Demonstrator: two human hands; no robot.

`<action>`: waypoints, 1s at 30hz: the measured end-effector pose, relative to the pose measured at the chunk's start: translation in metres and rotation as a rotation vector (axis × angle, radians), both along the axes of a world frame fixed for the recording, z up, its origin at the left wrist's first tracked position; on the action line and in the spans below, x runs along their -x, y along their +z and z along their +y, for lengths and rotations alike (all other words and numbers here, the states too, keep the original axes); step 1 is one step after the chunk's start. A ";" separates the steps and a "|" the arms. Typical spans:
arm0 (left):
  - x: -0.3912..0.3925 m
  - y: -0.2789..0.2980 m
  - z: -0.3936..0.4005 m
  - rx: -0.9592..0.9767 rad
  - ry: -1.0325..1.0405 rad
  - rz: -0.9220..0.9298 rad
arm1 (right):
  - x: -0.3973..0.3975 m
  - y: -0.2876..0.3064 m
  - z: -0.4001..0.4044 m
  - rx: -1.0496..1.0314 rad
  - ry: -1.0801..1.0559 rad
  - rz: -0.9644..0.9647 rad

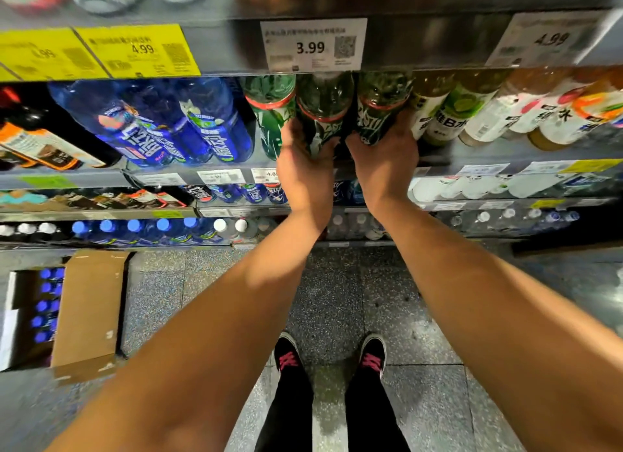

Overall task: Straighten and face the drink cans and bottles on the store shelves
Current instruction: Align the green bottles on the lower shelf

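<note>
Two dark green bottles stood side by side at the front of the shelf [438, 158], directly below the white 3.99 price tag [313, 45]. The left green bottle [322, 114] was gripped by the left hand [305, 168], fingers curled round its lower body w/ thumb across the label front. The right green bottle [379, 109] was gripped by the right hand [382, 163], fingers wrapped round its far side, thumb near the base. The two hands sat just beside each other, nearly touching betw. the bottles. A third green bottle [271, 111] stood just left of the held pair, label partly turned. Further left: blue bottles [202, 124] in a row, then dark bottles w/ orange labels [43, 144]. To the right: pale bottles w/ green and white labels [448, 114], leaning in the wide-angle view. Yellow 4.99 tags [135, 50] were fixed to the upper shelf edge at left. Lower shelves held more blue bottles and white-capped bottles [220, 225]. On the speckled floor [337, 300], an open cardboard box [87, 310] at left held blue-capped bottles. The person's black shoes w/ pink laces [288, 357] pointed at the shelving.
</note>
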State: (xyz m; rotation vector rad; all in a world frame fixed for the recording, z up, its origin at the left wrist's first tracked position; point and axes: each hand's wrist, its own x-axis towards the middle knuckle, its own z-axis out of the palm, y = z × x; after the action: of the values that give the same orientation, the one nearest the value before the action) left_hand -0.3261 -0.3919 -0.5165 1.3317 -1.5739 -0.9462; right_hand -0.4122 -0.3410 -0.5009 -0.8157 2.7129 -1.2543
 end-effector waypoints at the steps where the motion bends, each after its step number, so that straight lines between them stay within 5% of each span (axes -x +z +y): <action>1: -0.001 0.002 0.001 0.012 -0.004 -0.003 | 0.001 0.001 0.000 0.001 -0.001 0.001; 11: -0.010 0.006 -0.002 0.059 -0.038 -0.215 | -0.024 -0.001 0.010 -0.104 -0.165 0.097; 15: -0.035 -0.009 0.001 0.031 -0.036 -0.046 | -0.051 0.002 0.003 0.131 -0.003 0.045; 19: -0.055 -0.017 -0.021 0.113 0.076 -0.020 | -0.064 -0.002 -0.013 -0.032 0.079 0.060; 24: -0.047 -0.004 -0.044 -0.071 -0.128 0.012 | -0.065 -0.006 -0.032 -0.104 0.044 0.054; 30: -0.056 -0.008 -0.057 -0.143 -0.129 0.055 | -0.062 -0.003 -0.053 -0.154 -0.055 0.046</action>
State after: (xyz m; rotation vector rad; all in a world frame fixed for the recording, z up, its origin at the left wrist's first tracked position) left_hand -0.2703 -0.4490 -0.5249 1.3013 -1.5895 -1.1843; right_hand -0.3503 -0.3936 -0.5044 -0.7667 2.8431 -1.0319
